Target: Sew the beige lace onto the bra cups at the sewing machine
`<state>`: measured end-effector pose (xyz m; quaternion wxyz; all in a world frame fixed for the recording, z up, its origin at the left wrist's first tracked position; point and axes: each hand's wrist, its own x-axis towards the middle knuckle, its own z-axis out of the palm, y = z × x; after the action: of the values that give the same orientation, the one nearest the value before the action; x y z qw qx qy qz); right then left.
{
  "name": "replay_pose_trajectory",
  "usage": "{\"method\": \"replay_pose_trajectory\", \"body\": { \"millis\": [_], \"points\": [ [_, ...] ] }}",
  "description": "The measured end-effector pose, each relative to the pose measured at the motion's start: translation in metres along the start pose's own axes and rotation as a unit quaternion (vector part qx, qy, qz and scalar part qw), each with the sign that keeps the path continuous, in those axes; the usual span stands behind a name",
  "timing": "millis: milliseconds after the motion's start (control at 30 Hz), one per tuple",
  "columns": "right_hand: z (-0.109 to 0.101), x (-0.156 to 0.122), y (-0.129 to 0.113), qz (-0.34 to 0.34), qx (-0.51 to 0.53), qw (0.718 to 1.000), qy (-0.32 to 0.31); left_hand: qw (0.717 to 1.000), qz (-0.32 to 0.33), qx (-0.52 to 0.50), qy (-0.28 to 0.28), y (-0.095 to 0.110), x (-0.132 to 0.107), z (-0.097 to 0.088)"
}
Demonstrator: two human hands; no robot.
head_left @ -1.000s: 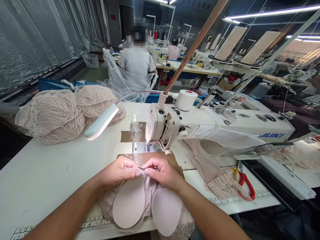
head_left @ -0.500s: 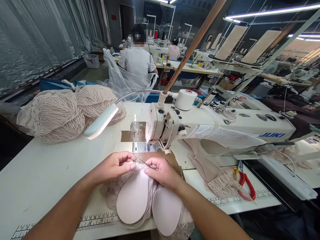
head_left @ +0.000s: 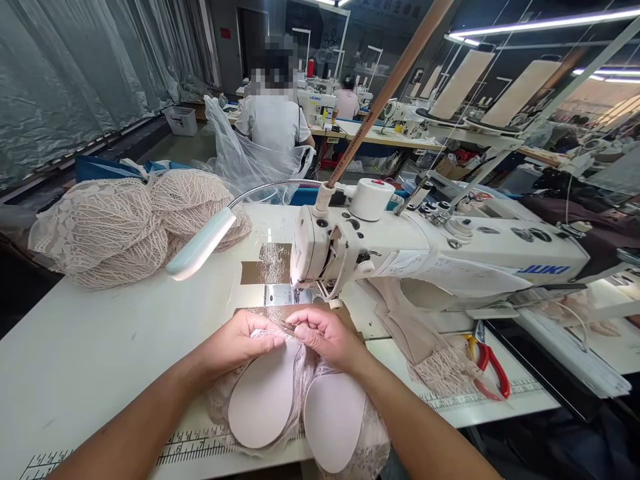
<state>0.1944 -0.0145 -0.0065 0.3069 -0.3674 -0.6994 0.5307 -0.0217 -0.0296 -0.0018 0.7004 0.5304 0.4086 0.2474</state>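
A pale pink lace bra (head_left: 300,407) lies cups-up at the table's near edge, its two smooth padded cups side by side. My left hand (head_left: 240,341) pinches the lace at the top of the left cup. My right hand (head_left: 323,335) is closed on a thin dark tool, perhaps tweezers (head_left: 289,326), whose tip points at the bra's centre between the cups. Both hands meet just in front of the needle area of the white Juki sewing machine (head_left: 425,253).
A heap of lace bras (head_left: 130,223) lies at the table's left back. A gooseneck lamp (head_left: 203,243) hangs over the middle. Red-handled scissors (head_left: 493,370) and more lace fabric (head_left: 435,363) lie right of the machine. A person (head_left: 274,113) sits at another machine behind.
My hands spread slightly apart half a second ago, exposing the thin tool, and have now closed together again over the bra's centre. The bra shifted a little on the table.
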Motion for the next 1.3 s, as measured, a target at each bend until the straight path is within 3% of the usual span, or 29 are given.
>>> {"method": "replay_pose_trajectory", "body": {
  "millis": [167,433,633,800,1000,1300],
  "points": [
    [0.0,-0.002,-0.007,0.023,-0.011,0.999,-0.037,1.0,-0.003,-0.008,-0.009,-0.002,0.003,-0.001],
    [0.006,-0.003,-0.006,0.013,0.003,1.0,-0.006,0.999,-0.013,-0.015,-0.026,-0.003,0.003,-0.001],
    [0.002,-0.003,-0.011,0.037,-0.021,0.999,-0.03,1.0,-0.006,0.006,-0.01,-0.001,0.005,0.002],
    [0.008,0.0,-0.02,0.023,-0.071,0.997,-0.003,1.0,-0.011,0.02,-0.002,-0.001,0.006,0.003],
    [0.006,0.001,-0.01,0.027,-0.047,0.998,0.036,0.999,-0.013,0.029,0.002,-0.001,0.004,0.004],
    [0.009,0.002,-0.019,0.026,-0.072,0.997,-0.004,0.998,-0.011,0.062,0.016,-0.003,0.007,0.005]
  ]
}}
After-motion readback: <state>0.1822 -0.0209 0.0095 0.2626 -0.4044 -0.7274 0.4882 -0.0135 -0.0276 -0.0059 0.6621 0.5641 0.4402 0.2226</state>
